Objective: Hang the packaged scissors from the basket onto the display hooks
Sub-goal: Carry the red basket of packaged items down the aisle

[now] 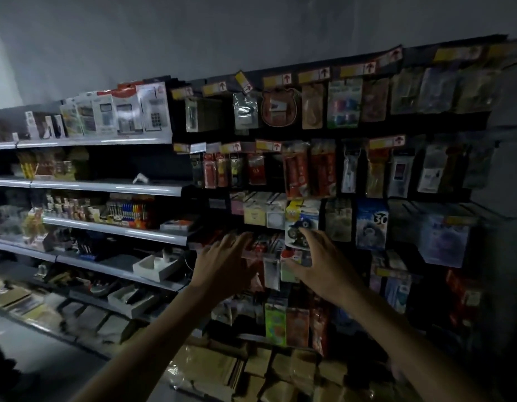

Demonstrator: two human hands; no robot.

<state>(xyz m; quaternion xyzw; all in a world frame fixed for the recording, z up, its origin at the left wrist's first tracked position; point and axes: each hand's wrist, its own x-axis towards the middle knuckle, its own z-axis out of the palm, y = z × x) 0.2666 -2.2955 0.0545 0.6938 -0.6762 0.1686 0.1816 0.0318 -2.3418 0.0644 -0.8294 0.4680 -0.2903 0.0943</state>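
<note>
in a dim shop aisle our left hand (pixel 222 265) and right hand (pixel 321 262) reach out, fingers spread and holding nothing, either side of a pale packet (pixel 271 272) hanging mid display rack (pixel 425 124), likely the scissors, too blurred to confirm, probably being steadied to hang straight.

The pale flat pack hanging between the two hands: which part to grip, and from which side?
Probably pinch the pale pack at its free lower edge, from the front and slightly below. It hangs flat from its top, face outward, with neighbouring packs crowding its sides. The left hand and right hand are both open beside it.
</note>
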